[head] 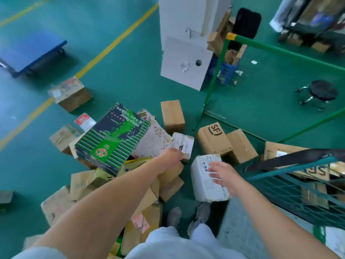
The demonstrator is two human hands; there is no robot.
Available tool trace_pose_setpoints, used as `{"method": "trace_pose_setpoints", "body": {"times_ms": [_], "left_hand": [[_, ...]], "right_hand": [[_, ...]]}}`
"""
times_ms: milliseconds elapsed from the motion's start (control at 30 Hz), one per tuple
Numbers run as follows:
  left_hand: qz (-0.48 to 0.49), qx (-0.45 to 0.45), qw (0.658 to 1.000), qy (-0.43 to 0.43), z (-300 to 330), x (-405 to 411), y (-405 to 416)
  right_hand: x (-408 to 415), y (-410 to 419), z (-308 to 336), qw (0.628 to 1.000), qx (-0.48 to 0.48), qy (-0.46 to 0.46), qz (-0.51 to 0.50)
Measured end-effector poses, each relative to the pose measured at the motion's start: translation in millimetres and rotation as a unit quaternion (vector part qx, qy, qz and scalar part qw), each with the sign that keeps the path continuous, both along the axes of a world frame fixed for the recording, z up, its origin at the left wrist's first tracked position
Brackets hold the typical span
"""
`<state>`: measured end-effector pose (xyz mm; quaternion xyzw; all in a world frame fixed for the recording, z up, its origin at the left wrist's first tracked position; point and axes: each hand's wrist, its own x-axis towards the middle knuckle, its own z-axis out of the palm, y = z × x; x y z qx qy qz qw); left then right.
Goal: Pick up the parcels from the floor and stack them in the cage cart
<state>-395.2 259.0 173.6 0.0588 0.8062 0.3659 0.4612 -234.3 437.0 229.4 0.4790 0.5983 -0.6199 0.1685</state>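
Two hands worked pile. Right hand (223, 175), fingers spread, lay on white parcel (207, 179) on floor beside cage cart (291, 186). Left hand (170, 158) reached small box (183, 143); finger state unclear. Advised: grip underside, lift level.

Green floor (119, 86) — white parcel (207, 178), green-striped, perhaps navy box (113, 139).

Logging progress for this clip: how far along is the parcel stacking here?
Partly done. A few flat boxes already lie inside the cage cart. In hand: the right hand rests on a white parcel, and the left hand reaches a small white box. Left: the floor pile, including the office paper box and SF box.
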Motion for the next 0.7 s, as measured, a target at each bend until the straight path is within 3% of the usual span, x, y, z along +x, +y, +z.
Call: {"method": "trace_pose_setpoints", "body": {"times_ms": [33,167,400,600,700], "left_hand": [[0.064,0.003,0.996,-0.065,6.7,-2.6,3.2],[0.098,-0.001,0.995,-0.034,23.2,4.2,17.6],[0.097,-0.032,0.993,-0.056,14.6,19.0,69.1],[0.099,-0.051,0.990,-0.089,-36.7,16.0,113.9],[0.121,-0.040,0.969,-0.212,-89.3,10.0,132.8]], "right_hand": [[-3.3,4.4,-5.0,1.000,-0.001,-0.002,0.009],[-8.9,28.4,-21.2,0.999,-0.009,-0.007,0.037],[-10.6,77.8,-60.1,0.997,-0.021,-0.030,0.063],[-5.9,109.0,-120.4,0.994,-0.021,-0.067,0.090],[-2.2,123.2,-166.7,0.992,-0.029,-0.089,0.083]]}}
